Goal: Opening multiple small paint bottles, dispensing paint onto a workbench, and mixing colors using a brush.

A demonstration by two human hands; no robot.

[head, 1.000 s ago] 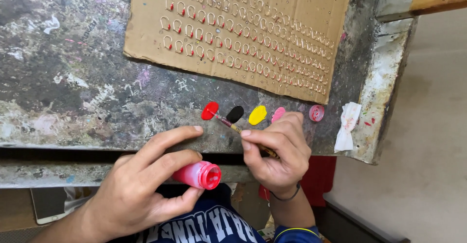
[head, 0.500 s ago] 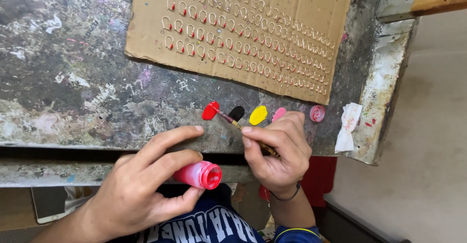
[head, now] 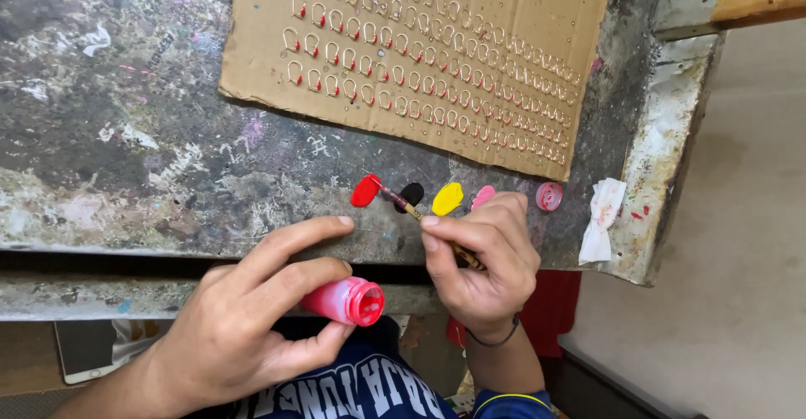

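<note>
My right-hand fingers pinched tight on one thin paintbrush, long axis diagonal, tip up-left at red blob. Left-hand fingers curled round one open red paint bottle, mouth pointing right, below surface edge. Four blobs in row: red, black, yellow, pink. One pink cap, one cardboard sheet.

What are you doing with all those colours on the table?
A person sits at a paint-stained table. The right hand holds a thin brush, its tip at a red blob of paint. Beside the red blob lie black, yellow and pink blobs. The left hand holds a small open red paint bottle tipped on its side. Further back lies a cardboard sheet set with rows of small hooks with red ends.
</note>
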